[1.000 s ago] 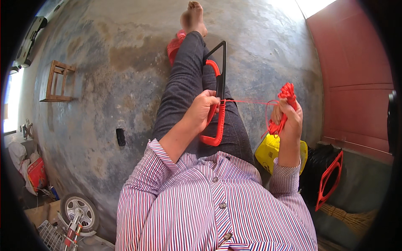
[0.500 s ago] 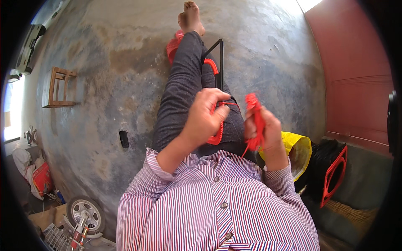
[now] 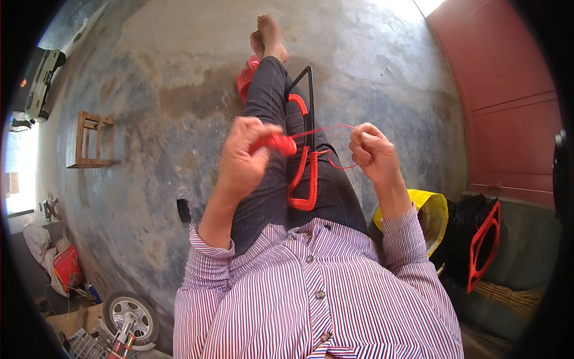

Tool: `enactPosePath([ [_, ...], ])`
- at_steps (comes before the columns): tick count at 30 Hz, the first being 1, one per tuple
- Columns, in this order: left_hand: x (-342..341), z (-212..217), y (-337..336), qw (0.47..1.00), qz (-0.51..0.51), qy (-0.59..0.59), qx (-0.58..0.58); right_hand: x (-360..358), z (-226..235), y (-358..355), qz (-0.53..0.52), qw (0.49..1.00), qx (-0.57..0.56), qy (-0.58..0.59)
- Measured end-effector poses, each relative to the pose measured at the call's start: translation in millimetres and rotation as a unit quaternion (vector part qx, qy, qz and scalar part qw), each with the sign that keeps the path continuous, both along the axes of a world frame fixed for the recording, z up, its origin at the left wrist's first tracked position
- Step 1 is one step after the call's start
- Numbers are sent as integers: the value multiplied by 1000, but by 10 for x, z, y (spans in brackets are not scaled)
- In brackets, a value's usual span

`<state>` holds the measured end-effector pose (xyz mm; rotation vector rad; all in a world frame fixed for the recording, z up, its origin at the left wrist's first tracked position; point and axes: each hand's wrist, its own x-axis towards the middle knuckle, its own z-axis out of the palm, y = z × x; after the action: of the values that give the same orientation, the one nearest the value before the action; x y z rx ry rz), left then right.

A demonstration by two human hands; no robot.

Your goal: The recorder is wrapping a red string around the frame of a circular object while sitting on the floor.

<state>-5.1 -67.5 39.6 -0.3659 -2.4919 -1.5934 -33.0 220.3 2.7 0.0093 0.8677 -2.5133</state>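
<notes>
Stained grey concrete (image 3: pixel 149 173) spreads beneath the seated person, with a wooden stool (image 3: pixel 92 140) at the left and a red door panel (image 3: pixel 508 102) at the right. A black frame with red cord-wrapped sections (image 3: pixel 313 173) lies lengthwise over the dark trousers (image 3: pixel 263 107). Both forearms reach up from rolled striped sleeves. The left hand (image 3: pixel 242 158), slightly blurred, grips a red cord bundle (image 3: pixel 279 144) beside the frame; the right hand (image 3: pixel 375 149) is curled, fingertips pinching a red strand (image 3: pixel 341 166) that loops back to the wrapped bar. Another stretch of cord runs between the hands. Half a second ago the bundle was in the right hand and the left was at the frame. Pale print on a red sack (image 3: pixel 69 267) is too small to read.
</notes>
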Motion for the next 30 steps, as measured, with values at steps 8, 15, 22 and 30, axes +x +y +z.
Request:
enactPosePath([
  [8, 141, -301, 436, 980, -79, -124, -131, 37, -130, -461, 208, 681, 586, 387],
  [15, 61, -340, 456, 995, 10, -70, -71, 39, -93, -160, 42, 795, 542, 268],
  [22, -155, -583, 524, 842, 11, -405, 357, 94, 495, 393, -170, 955, 182, 161],
  [30, -99, -806, 682, 735, -52, -454, 501, 95, 534, 1353, -251, 960, 92, 78],
])
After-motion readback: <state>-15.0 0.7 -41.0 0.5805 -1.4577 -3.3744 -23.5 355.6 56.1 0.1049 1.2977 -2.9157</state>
